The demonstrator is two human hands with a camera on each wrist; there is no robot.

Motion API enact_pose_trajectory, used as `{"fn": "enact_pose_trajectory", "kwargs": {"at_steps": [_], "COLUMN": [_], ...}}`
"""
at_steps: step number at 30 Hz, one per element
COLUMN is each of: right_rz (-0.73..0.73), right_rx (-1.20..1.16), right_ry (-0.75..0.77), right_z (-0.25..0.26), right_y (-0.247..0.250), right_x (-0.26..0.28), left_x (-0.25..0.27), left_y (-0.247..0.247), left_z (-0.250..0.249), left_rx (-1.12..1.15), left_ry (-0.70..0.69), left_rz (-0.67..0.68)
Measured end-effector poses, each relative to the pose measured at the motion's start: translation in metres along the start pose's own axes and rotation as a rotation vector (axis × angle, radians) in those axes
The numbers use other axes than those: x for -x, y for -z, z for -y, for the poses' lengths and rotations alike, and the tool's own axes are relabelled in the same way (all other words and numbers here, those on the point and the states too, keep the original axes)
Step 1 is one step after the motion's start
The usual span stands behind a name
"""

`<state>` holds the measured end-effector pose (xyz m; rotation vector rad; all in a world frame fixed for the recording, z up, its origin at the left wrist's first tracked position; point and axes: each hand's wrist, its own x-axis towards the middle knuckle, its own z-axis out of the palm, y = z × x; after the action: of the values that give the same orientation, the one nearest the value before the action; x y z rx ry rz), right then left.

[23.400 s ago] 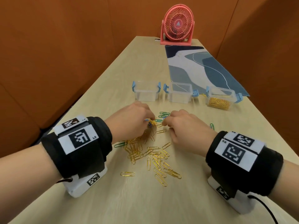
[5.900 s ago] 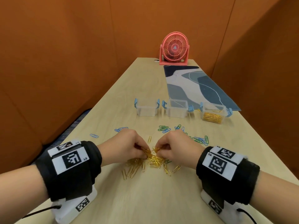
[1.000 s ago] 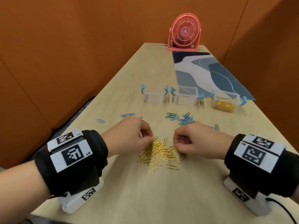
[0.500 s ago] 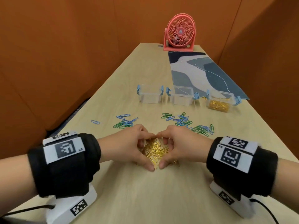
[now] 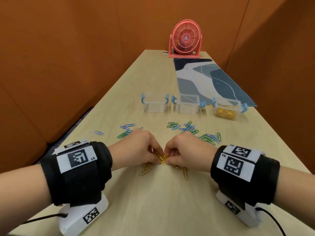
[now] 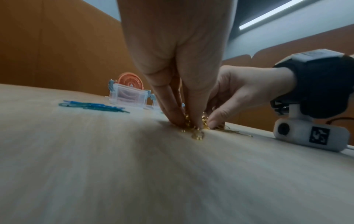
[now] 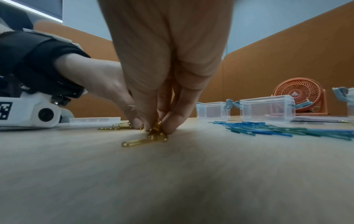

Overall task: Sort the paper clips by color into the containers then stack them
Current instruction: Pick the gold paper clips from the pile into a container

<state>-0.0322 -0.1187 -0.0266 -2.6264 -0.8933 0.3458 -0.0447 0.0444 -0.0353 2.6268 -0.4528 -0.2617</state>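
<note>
Both hands meet over a bunch of gold paper clips (image 5: pixel 162 157) on the wooden table (image 5: pixel 153 210). My left hand (image 5: pixel 136 149) pinches the bunch from the left, my right hand (image 5: pixel 185 150) from the right, fingertips touching the table. Up close the gold clips (image 6: pixel 195 130) sit between the left fingers, and the same clips (image 7: pixel 155 133) show under the right fingers. A few gold clips (image 5: pixel 185 172) lie loose beside the hands. Blue and green clips (image 5: pixel 209 138) are scattered beyond. Three clear containers stand further back: left one (image 5: pixel 155 103) and middle one (image 5: pixel 187 104) look empty, right one (image 5: pixel 226 109) holds gold clips.
A pink desk fan (image 5: pixel 185 40) stands at the table's far end, with a blue patterned mat (image 5: pixel 208 80) in front of it. Orange partition walls close in both sides. More blue and green clips (image 5: pixel 126 130) lie left of centre.
The hands have gone from cupping the gold pile to pinching it tight between fingertips; a few gold clips were left loose beside them.
</note>
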Motion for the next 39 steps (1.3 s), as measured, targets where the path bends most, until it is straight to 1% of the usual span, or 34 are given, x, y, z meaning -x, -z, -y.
{"fn": "enact_pose_trajectory", "kwargs": {"at_steps": [3,7,10,14,16,18,20,22,26,30,33,34,36,38,39], "right_rz": [-0.014,-0.027,-0.026,-0.055,-0.071,-0.076,-0.073,-0.111,-0.312,-0.492,-0.52,-0.522,-0.514,-0.475,-0.457], "right_rx": [-0.014,-0.066,-0.092,-0.173,-0.276,-0.462,-0.672,-0.781,-0.812,-0.729,-0.54,-0.514,-0.52,-0.42,-0.393], "right_ry": [-0.01,-0.056,-0.094,-0.165,-0.204,-0.249,-0.289,-0.307,-0.41,-0.52,-0.61,-0.63,-0.642,-0.643,-0.633], "right_z": [-0.002,-0.007,-0.014,-0.031,-0.04,-0.048,-0.058,-0.07,-0.103,-0.138,-0.165,-0.171,-0.179,-0.184,-0.186], "right_y": [0.0,0.003,0.01,0.021,0.026,0.034,0.045,0.061,0.1,0.13,0.138,0.137,0.132,0.129,0.127], "right_x": [0.001,0.003,0.002,-0.002,-0.002,0.001,0.007,0.011,0.014,0.009,-0.004,-0.008,-0.015,-0.019,-0.02], "left_x": [-0.003,-0.011,-0.022,-0.038,-0.047,-0.055,-0.066,-0.081,-0.123,-0.174,-0.206,-0.215,-0.231,-0.242,-0.245], "left_y": [0.004,0.01,0.016,0.024,0.028,0.033,0.038,0.043,0.052,0.056,0.05,0.045,0.035,0.025,0.022], "left_z": [-0.002,-0.004,-0.006,-0.008,-0.008,-0.009,-0.013,-0.022,-0.053,-0.09,-0.113,-0.119,-0.125,-0.128,-0.129], "left_rx": [-0.027,-0.011,0.065,0.238,0.339,0.405,0.446,0.495,0.603,0.712,0.725,0.711,0.64,0.554,0.507], "left_ry": [-0.006,0.019,0.041,0.152,0.202,0.23,0.241,0.23,0.176,0.122,0.102,0.099,0.089,0.079,0.073], "left_rz": [0.034,0.086,0.156,0.283,0.316,0.332,0.353,0.373,0.321,0.235,0.163,0.128,0.038,-0.046,-0.059]}}
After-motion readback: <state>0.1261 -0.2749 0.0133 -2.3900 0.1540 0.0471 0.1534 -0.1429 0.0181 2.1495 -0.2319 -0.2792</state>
